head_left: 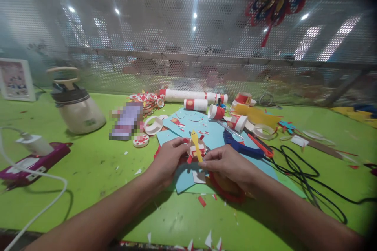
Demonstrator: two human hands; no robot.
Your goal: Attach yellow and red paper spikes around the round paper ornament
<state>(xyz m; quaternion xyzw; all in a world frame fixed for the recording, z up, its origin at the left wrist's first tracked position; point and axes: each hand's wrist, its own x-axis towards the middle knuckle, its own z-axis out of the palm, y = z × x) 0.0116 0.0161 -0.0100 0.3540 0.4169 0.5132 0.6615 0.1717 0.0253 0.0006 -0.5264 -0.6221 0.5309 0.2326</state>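
Observation:
My left hand (171, 159) pinches the edge of a small cut paper cup piece (193, 151), white with red parts sticking out from its rim. A yellow paper cutout (196, 147), long with a rounded top, lies across the front of that piece. My right hand (225, 162) pinches the cutout's lower end between thumb and fingers. Beneath my right hand is a red loop (228, 194), partly hidden; I cannot tell what it belongs to. Both hands are above light blue paper sheets (188, 180), where a small white paper piece (199, 177) lies.
A blue glue gun (241, 145) with a black cord (303, 172) lies right, beside a red cutter (260, 145). Paper cups (196, 104) and tape rolls (263, 131) are behind. At left stand a phone (126, 121), a jug (79, 110) and a power strip (35, 164).

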